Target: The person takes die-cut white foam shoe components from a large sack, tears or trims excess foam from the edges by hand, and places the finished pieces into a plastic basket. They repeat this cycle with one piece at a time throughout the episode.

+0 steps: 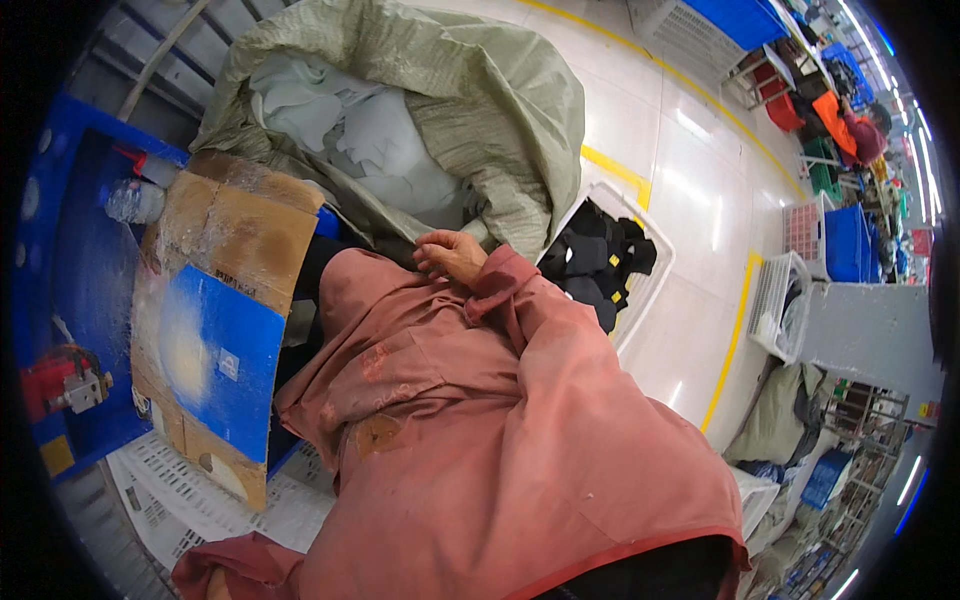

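Observation:
My right hand (452, 256) hangs over my lap beside the near edge of a large green-grey woven sack (510, 110). Its fingers are loosely bent and apart, with nothing seen in them. Inside the sack's wide mouth lie whitish, thin, crumpled pieces (380, 135). Of my left hand (217, 586) only a sliver shows past the red sleeve at the lower edge, its fingers cut off by the frame. Closest to that sleeve are white perforated plastic crates (290, 505). Left of my lap stands a worn panel of brown cardboard with a blue sheet (225, 350).
Right of the sack, a white bin (640, 290) holds black padded pieces (598, 255). A blue machine frame (75, 240) with a plastic bottle (135, 202) and a red fitting (65, 383) stands at left. Yellow floor lines, crates and a person in the distance fill the right.

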Motion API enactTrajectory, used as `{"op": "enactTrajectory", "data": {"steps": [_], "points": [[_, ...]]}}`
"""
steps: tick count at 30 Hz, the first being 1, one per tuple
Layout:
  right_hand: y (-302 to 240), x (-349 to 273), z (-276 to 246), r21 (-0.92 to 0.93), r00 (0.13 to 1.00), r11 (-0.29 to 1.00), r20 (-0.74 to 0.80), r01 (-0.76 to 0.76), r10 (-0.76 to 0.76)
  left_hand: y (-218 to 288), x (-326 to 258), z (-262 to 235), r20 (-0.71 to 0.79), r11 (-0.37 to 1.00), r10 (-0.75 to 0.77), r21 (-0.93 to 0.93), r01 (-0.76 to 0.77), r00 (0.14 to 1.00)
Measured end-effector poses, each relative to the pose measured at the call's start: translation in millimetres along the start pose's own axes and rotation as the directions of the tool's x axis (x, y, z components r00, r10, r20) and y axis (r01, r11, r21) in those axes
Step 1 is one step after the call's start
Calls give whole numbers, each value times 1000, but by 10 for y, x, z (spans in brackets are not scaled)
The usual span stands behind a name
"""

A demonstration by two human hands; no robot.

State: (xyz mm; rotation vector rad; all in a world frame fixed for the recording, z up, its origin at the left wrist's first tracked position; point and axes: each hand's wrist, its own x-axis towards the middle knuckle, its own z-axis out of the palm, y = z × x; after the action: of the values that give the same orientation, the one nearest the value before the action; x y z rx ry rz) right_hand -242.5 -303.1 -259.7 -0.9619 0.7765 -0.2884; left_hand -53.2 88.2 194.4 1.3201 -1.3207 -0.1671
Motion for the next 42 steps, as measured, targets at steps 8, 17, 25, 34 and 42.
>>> {"op": "enactTrajectory", "data": {"steps": [8,17,25,34,42], "points": [[218,-23,-99,104,999,994,-33,21,-18,-285,27,169,-17,995,-80,57,81,997],[243,-19,-133,41,998,999,-57,33,-31,-478,-102,147,-50,991,-110,75,114,993],[203,-35,-114,36,997,999,-72,20,-18,-561,-218,114,-73,988,-120,86,126,990],[233,42,-95,-16,997,1000,-72,-11,10,-729,-256,81,-95,986,-140,74,147,986],[265,25,-145,-6,996,1000,-84,-23,22,-915,-200,115,-81,986,-149,60,154,986]]}}
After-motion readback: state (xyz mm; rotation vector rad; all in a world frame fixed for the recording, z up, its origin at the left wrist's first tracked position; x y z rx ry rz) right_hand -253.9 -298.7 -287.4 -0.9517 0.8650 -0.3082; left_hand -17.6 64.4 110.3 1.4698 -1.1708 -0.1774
